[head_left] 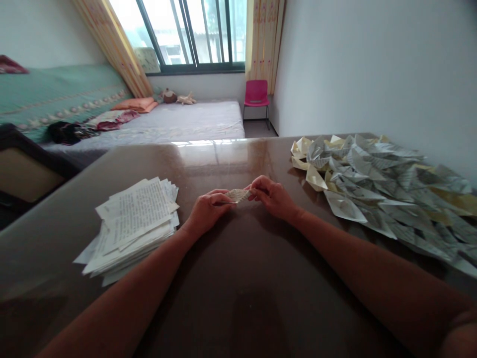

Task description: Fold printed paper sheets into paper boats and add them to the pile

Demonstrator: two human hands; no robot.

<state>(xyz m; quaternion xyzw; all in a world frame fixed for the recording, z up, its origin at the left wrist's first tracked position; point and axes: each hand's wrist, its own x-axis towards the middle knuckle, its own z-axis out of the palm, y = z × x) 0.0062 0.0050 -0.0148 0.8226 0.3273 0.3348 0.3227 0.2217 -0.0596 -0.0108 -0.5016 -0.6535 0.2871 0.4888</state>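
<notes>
Between my two hands is a small folded piece of printed paper, held just above the brown tabletop. My left hand pinches its left end, with the thumb along the near side. At the right end, the fingers of my right hand are closed on the paper. My fingers cover both ends of the fold. To the left lies a stack of printed sheets, its edges uneven. A large heap of folded paper boats, grey-white and cream, spreads over the right side of the table.
Beyond the table stands a bed with folded bedding and soft toys. A pink chair is by the curtain under the window. A dark chair stands at the left table edge, and a white wall runs along the right.
</notes>
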